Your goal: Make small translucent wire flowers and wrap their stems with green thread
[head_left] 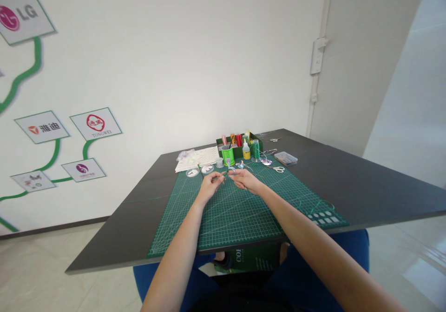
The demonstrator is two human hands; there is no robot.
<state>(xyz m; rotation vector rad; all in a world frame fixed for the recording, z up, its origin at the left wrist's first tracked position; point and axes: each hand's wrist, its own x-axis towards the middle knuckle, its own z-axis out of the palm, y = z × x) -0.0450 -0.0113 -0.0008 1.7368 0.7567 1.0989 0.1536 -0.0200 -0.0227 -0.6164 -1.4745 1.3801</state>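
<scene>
My left hand (210, 185) is closed in a pinch above the green cutting mat (237, 214). Between its fingertips is a small, thin green piece (226, 173), too small to identify. My right hand (245, 182) faces it, also pinched, with its fingertips at the other side of the green piece. Whatever the right fingers grip is hard to make out. Just beyond the fingertips stands a bright green tin (228, 156) with tools upright in it. Two shallow round dishes (192, 173) with small pieces lie past my left hand.
A dark green box (258, 143) holds several thread spools. Before it stand a yellow-labelled glue bottle (246, 151) and a green thread spool (256, 149). Scissors (278, 169) and a clear plastic case (286, 158) lie right. A white cloth (202, 157) lies back left, near the wall.
</scene>
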